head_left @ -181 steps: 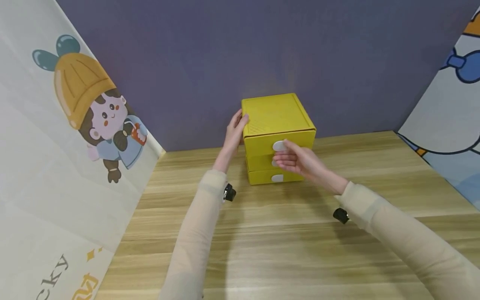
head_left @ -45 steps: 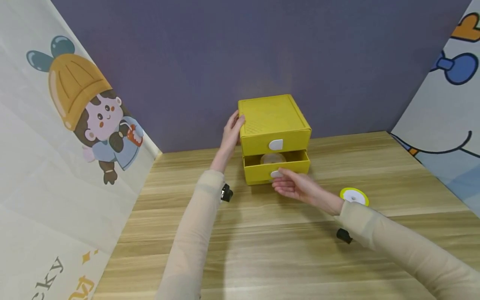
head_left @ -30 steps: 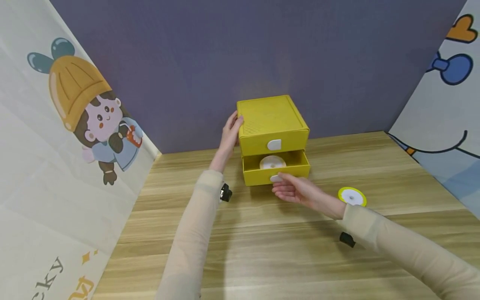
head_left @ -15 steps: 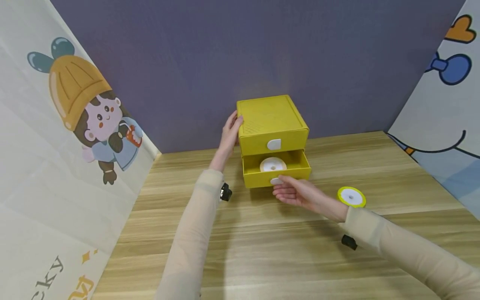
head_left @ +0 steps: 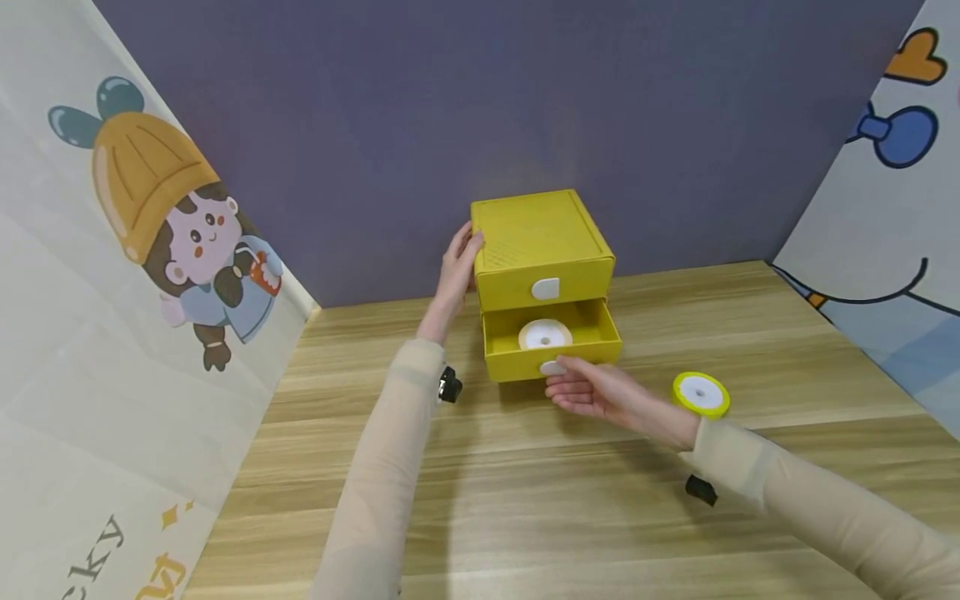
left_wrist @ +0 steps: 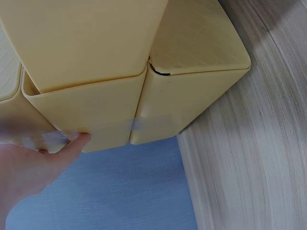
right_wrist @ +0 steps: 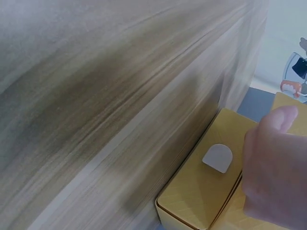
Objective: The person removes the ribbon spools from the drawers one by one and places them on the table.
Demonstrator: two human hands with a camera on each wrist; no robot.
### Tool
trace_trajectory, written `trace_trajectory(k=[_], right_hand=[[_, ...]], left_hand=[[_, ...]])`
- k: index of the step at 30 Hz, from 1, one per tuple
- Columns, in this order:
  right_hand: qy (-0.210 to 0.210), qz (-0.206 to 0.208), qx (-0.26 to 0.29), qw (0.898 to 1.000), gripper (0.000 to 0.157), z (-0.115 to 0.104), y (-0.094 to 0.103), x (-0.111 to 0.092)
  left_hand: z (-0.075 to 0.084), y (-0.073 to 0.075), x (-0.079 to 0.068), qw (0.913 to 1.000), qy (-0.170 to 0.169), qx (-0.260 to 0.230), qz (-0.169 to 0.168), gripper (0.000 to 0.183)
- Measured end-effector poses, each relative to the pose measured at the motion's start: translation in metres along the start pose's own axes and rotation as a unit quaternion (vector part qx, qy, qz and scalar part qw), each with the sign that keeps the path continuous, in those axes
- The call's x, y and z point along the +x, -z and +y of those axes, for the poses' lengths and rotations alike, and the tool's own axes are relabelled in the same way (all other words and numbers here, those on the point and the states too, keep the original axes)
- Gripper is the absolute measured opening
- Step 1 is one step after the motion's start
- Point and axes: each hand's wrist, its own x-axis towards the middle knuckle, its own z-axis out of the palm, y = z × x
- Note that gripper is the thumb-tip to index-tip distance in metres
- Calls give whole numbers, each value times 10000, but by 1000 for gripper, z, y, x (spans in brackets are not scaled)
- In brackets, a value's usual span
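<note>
From my feed I have the right hand (head_left: 600, 396) pinching the white tab (head_left: 551, 367) of the middle drawer (head_left: 517, 364), thumb on top, the other fingers bent below it. That drawer stands pulled out toward me, directly ahead of these fingers. Just past them, over its front wall, I see a white spool (head_left: 534, 335) lying inside, its near edge hidden.

The left hand (head_left: 455, 271) rests against the left side of the yellow stack (head_left: 540, 229), near its top; on the left wrist view its thumb lies extended on the side, by a strip of clear tape (left_wrist: 139, 125). I cannot tell how the rest of its fingers lie.

Above the right fingers the top drawer (head_left: 506, 292) is closed. Below them, nearest the tabletop (head_left: 525, 500), the right wrist view gives me the bottom drawer (right_wrist: 196, 182), with a white tab of its own. A yellow spool (head_left: 701, 393) lies flat to the right of the right fingers, just beyond the wrist. Behind everything, farthest from both hands, rises a dark blue wall (head_left: 360, 167).
</note>
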Motion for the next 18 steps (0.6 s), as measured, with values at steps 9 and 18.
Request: trace_trajectory(k=[9, 18], right_hand=[[-54, 93, -61, 9999, 55, 4, -3, -6], [-43, 118, -101, 9999, 52, 8, -4, -12]], left_hand=[[-5, 0, 2, 9999, -122, 102, 30, 65], [-3, 0, 2, 10000, -67, 35, -4, 65]])
